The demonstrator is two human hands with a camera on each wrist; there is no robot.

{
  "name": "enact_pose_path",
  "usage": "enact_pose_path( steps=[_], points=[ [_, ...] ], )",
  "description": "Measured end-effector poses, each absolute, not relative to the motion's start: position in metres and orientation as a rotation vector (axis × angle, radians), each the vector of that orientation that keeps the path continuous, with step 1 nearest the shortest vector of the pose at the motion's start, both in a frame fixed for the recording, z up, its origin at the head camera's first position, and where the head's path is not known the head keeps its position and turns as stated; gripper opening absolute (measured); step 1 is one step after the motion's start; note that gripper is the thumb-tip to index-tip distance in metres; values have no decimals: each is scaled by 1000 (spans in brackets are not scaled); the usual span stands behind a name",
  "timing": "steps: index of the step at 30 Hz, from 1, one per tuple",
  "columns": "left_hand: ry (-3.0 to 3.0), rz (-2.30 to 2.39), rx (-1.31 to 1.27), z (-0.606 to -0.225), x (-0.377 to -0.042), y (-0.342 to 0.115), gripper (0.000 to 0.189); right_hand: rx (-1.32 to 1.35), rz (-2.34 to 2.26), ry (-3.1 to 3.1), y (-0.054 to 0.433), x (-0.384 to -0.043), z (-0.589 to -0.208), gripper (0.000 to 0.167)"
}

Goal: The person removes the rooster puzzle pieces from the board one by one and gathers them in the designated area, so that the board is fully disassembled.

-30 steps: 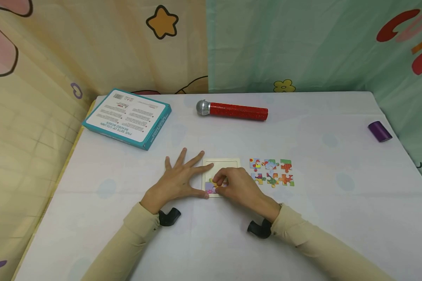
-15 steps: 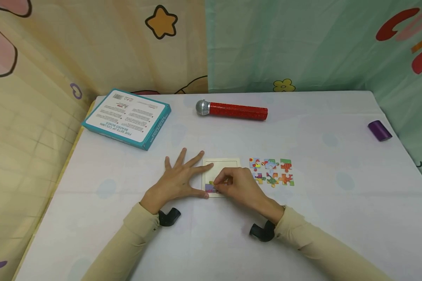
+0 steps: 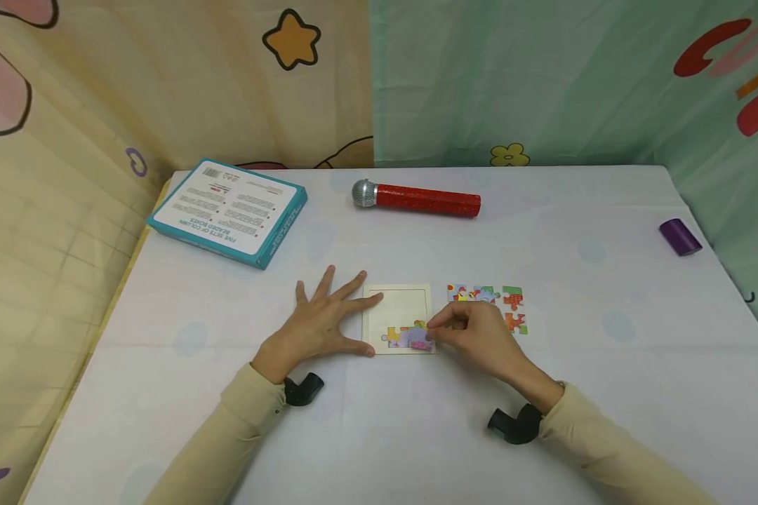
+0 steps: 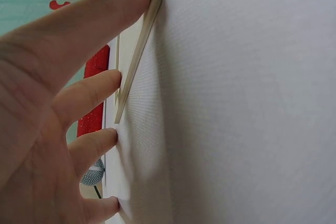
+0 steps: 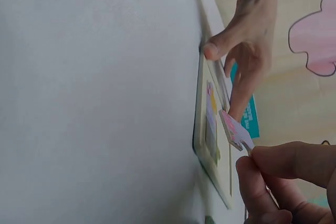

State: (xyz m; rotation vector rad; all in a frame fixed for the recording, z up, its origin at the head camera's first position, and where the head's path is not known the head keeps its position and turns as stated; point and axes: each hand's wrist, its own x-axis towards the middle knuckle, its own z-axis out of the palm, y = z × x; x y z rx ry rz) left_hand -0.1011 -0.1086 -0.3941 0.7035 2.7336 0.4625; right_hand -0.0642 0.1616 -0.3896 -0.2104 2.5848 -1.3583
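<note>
My right hand point(image 3: 480, 335) pinches a purple and pink jigsaw piece point(image 5: 234, 129) between thumb and fingertips. The piece is tilted and raised over the lower right part of a cream puzzle tray point(image 3: 396, 289). Inside the tray, along its lower side, lies a lavender and yellow section of jigsaw point(image 3: 394, 337), partly covered by the held piece in the head view. My left hand point(image 3: 316, 321) is spread flat, its thumb and index finger touching the tray's left border. Several loose jigsaw pieces point(image 3: 514, 297) lie right of the tray, some hidden behind my right hand.
At the back left lies a teal and white box point(image 3: 227, 210). A red microphone point(image 3: 426, 200) rests behind the tray, and a purple cylinder point(image 3: 680, 237) sits near the right edge of the white-covered table point(image 3: 594, 308). Curtains hang behind and at the sides.
My right hand has lifted the purple piece from the tray's lower left corner and carried it right. That corner now shows bare tray. The left hand has stayed in place.
</note>
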Motion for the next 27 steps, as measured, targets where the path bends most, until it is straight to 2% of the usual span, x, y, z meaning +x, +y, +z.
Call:
enact_pose_path(
  steps=[12,27],
  points=[
    [2731,457,690,-392,-100,-110,91,-68,-1205,2690,201,-47,-397,6],
    [2719,474,675,-393,-101,-108,91,-47,-1126,2780,209,-42,-400,6]
  ],
)
